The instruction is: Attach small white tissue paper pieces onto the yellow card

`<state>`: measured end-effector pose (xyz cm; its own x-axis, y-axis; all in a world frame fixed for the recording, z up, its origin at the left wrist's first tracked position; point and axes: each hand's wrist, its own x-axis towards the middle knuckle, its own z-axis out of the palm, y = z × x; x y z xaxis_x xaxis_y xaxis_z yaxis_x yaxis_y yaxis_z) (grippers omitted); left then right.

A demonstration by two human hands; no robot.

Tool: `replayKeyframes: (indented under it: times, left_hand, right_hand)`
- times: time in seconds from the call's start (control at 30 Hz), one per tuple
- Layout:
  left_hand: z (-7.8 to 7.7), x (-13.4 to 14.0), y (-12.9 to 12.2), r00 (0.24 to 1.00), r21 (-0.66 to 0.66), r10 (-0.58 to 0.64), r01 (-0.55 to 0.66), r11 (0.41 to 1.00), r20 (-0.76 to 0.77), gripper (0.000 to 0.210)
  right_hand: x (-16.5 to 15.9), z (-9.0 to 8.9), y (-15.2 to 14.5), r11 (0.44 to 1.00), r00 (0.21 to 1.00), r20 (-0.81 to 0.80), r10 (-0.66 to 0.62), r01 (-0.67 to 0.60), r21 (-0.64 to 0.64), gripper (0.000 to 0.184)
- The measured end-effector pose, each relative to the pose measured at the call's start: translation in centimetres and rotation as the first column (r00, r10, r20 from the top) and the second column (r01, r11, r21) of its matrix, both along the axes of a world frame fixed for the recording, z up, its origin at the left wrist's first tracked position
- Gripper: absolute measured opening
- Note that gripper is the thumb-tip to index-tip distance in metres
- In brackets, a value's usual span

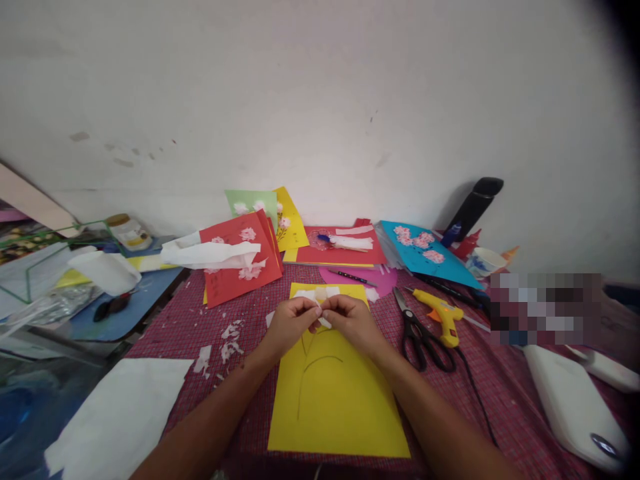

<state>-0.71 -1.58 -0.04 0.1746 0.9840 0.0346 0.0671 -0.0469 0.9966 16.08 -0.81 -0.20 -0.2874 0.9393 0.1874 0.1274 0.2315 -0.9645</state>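
Observation:
My left hand [294,321] and my right hand [351,321] meet over the upper part of a yellow paper sheet [345,407]. Fingertips of both hands pinch a small piece of white tissue paper [324,323] between them; its exact shape is partly hidden by the fingers. Just beyond the fingertips, more white paper [305,293] lies at the sheet's top edge. Dark curved lines are drawn on the yellow sheet below my hands.
Black-handled scissors [419,340] and a yellow glue gun [440,313] lie to the right. Red cards [245,280] stand back left under white tissue [215,253]; a blue card [425,250] with pink-white paper flowers sits back right. A white sheet [120,413] lies front left, near torn scraps [231,340].

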Motion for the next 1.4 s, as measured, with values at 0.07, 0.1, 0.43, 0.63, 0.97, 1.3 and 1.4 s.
replayKeyframes:
  times: [0.07, 0.1, 0.43, 0.63, 0.97, 1.3, 1.4]
  left_hand:
    - [0.03, 0.02, -0.03, 1.0, 0.0, -0.002, 0.002, 1.0, 0.0, 0.02]
    - [0.06, 0.04, -0.05, 1.0, 0.0, -0.002, 0.002, 1.0, 0.0, 0.02]
    - [0.1, 0.1, -0.08, 0.999, 0.013, -0.002, 0.003, 1.0, -0.034, 0.019]
    - [0.2, 0.15, -0.13, 1.0, 0.005, -0.002, 0.002, 1.0, -0.024, 0.02]
    - [0.22, 0.2, -0.13, 0.996, 0.052, 0.003, 0.002, 0.999, -0.087, 0.018]
    - [0.07, 0.13, -0.14, 0.997, 0.059, -0.004, 0.009, 0.998, -0.076, 0.018]
    - [0.16, 0.18, -0.18, 0.997, 0.053, -0.005, 0.009, 0.999, -0.071, 0.019]
  right_hand:
    - [0.01, 0.05, 0.0, 1.0, 1.0, -0.005, 0.006, -0.006, 0.001, 0.01]
    - [0.02, 0.05, 0.0, 1.0, 1.0, -0.007, 0.006, -0.006, 0.004, 0.01]
    - [0.1, -0.15, 0.14, 0.999, 0.999, 0.031, -0.034, 0.034, 0.011, 0.013]
    - [0.09, 0.12, 0.03, 0.999, 0.998, 0.042, -0.04, 0.04, 0.005, 0.013]
    - [0.2, 0.12, 0.16, 0.999, 0.998, 0.049, -0.034, 0.033, 0.011, 0.014]
    - [0.3, 0.23, 0.06, 1.0, 0.998, 0.053, -0.013, 0.013, -0.002, 0.014]
    - [0.3, 0.27, 0.08, 1.0, 0.998, 0.057, -0.015, 0.015, -0.002, 0.015]
